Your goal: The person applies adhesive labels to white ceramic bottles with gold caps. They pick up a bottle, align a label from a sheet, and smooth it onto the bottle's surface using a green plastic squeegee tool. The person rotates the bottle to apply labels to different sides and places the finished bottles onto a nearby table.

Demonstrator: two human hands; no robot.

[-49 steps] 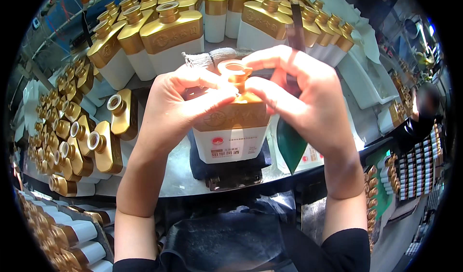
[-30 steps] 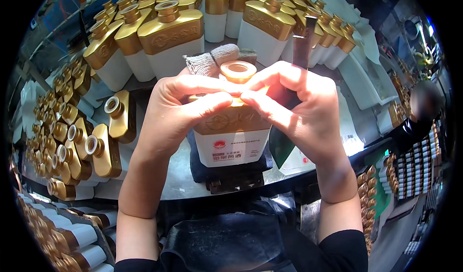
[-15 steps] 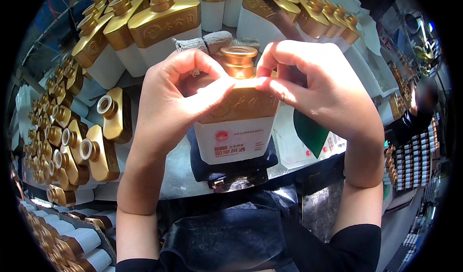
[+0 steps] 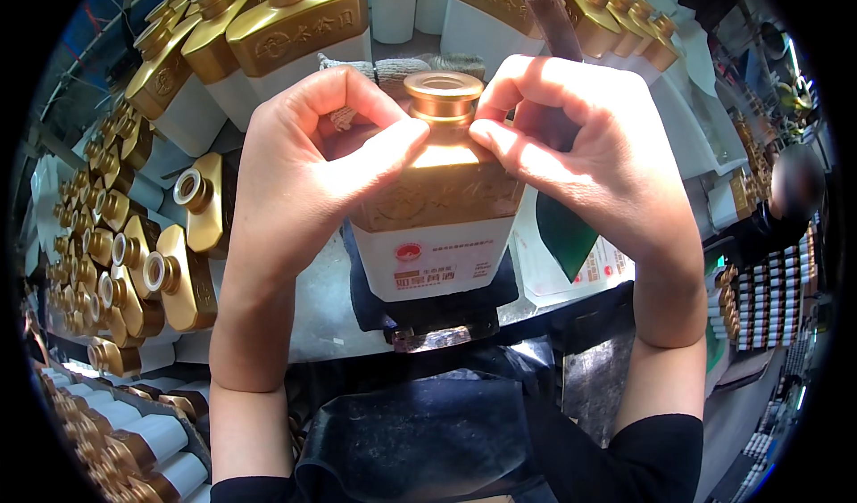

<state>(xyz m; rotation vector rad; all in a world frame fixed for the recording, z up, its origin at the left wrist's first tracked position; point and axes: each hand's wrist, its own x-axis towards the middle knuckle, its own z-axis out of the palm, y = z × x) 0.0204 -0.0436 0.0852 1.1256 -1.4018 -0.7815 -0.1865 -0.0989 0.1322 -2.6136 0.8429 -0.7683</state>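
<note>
A flat-sided white bottle with a gold upper part stands in front of me, slightly tilted, its round gold mouth open. Red and brown print marks its white face. My left hand is at the left of the neck, thumb and forefinger pinched together. On the opposite side my right hand makes a similar pinch, thumb tip close against the neck. Whatever the fingertips may hold is too small or hidden to make out. Under the bottle lies a dark cloth pad. Behind it rests a grey knitted bundle.
Rows of gold-topped white bottles stand behind, and several more lie at left. A dark strip rises beyond my right hand. Right of the bottle are a green pointed piece and printed sheets. Another person's dark sleeve shows at right.
Both pinched hands have moved up slightly from the bottle's shoulder toward its neck, and the thumbs are a little farther apart. The bottle's mouth shows a bit higher in view.
</note>
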